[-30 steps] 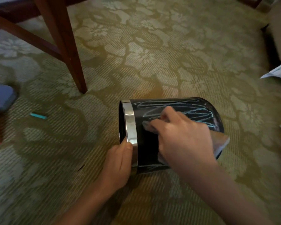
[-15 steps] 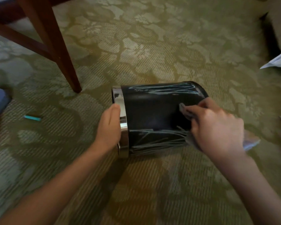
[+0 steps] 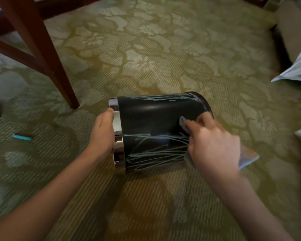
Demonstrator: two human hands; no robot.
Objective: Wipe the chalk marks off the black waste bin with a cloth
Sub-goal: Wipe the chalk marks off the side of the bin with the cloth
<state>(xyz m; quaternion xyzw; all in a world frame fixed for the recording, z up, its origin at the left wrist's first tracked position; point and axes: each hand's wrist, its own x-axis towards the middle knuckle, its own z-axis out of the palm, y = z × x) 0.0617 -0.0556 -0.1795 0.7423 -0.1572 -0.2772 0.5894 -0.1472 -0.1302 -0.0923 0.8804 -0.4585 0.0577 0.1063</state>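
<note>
The black waste bin lies on its side on the patterned carpet, chrome rim to the left. Pale blue chalk marks cover its near lower side, and a thinner band runs along the top edge. The middle strip is plain black. My left hand grips the chrome rim. My right hand presses a grey cloth against the bin's right part near the base; most of the cloth is hidden under the hand.
A dark wooden furniture leg stands to the upper left with crossbars behind it. A teal piece of chalk lies on the carpet at left. White fabric and a beige piece of furniture sit at the right edge.
The right hand has swept the cloth from near the rim toward the bin's base, leaving a wiped black strip. The left hand has shifted up the rim, and the bin has rolled, showing more marks below.
</note>
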